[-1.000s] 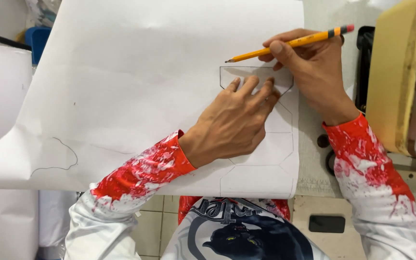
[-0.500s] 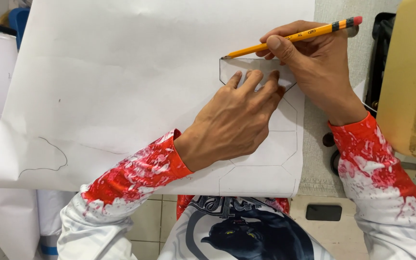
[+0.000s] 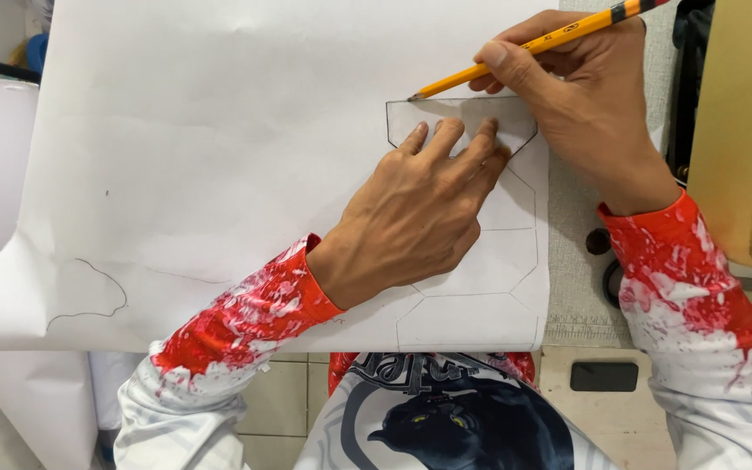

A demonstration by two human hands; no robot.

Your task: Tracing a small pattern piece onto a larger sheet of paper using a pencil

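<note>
My left hand point(image 3: 415, 213) lies flat, fingers spread narrow, pinning a small grey template point(image 3: 463, 117) onto the white paper sheet point(image 3: 219, 157). Fingertips point(image 3: 446, 130) sit on the template's lower half; the piece lies at 12 o'clock from my knuckles, long axis running 9 to 3.

My right hand point(image 3: 580, 104) is closed on a yellow pencil point(image 3: 533, 43) in a writing grip. Pencil axis runs from tip at 8 o'clock up to the eraser end at 2 o'clock, partly cut off by the frame edge. Tip touches the paper just at the template's top edge, near its left corner. Right hand is nearer that edge; left is nearer the bottom edge.

Around: at 6 o'clock from the template, several traced outlines point(image 3: 480, 287) of the same kind, stacked toward the sheet's lower right corner. A separate curved pencil line point(image 3: 89, 292) sits far at 8 o'clock. At 3 o'clock, well apart, a beige machine body point(image 3: 741, 130) over a grey surface point(image 3: 576, 261).

In the way: my left fingertips cover the lower outline; the top edge is free.
</note>
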